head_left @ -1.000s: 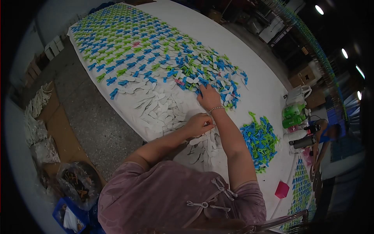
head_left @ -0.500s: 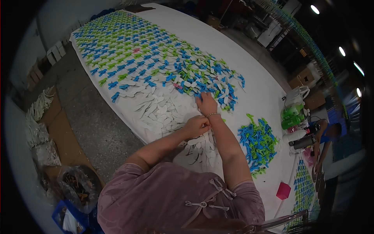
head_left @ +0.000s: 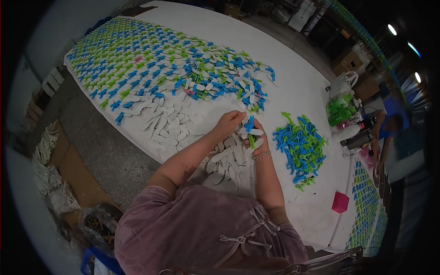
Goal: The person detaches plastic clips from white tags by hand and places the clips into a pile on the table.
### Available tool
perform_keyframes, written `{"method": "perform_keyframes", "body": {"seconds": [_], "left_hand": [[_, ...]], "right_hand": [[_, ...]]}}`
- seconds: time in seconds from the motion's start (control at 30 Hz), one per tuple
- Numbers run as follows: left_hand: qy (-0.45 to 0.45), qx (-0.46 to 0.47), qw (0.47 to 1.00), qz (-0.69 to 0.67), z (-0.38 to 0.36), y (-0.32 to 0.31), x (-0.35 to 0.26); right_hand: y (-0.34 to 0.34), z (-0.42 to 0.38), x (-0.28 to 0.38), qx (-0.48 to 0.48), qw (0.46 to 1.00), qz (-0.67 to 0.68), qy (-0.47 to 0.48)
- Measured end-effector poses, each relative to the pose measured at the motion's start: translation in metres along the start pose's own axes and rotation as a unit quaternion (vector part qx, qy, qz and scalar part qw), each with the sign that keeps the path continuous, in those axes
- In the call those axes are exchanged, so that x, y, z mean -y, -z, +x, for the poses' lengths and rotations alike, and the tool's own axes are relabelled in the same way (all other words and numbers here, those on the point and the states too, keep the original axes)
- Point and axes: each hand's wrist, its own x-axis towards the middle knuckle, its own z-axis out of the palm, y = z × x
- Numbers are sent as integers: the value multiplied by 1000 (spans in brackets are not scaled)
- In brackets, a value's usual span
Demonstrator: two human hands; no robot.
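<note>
My right hand is wrapped round a few clips with white oval pieces: a blue clip on top and a green clip lower down. Close beside it, my left hand has its fingers pinched together at the upper end of this bunch; what they pinch is too small to make out. Below both hands lies a heap of loose white flat pieces. Another spread of white pieces lies to the left. Just beyond the hands is a jumbled pile of blue and green clips with white pieces.
Rows of clips cover the far left of the white table. To the right are a heap of loose blue and green clips, a pink box, green bottles and a dark flask. Another person works at far right.
My right hand has drawn back from the jumbled pile and now holds blue and green clips. My left hand has moved up and forward to meet it. The view has shifted slightly.
</note>
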Motion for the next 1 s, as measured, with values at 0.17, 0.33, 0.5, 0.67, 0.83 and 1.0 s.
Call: {"method": "perform_keyframes", "body": {"seconds": [0.17,0.33,0.5,0.67,0.83,1.0], "left_hand": [[-10,-101,995,-8,18,-6,27],[-1,-170,983,-67,31,1,35],[-29,-267,937,-224,38,17,5],[-98,-10,994,45,2,-4,-19],[-293,-19,915,278,-10,-24,-9],[-383,-28,873,302,-30,-29,-26]], "right_hand": [[4,3,-12,-25,1000,3,14],[1,3,-10,-41,992,121,-8],[-8,-6,4,-56,988,139,32],[7,8,-3,-64,986,31,148],[-8,4,-3,-195,961,-7,195],[-6,-6,24,-308,904,137,263]]}}
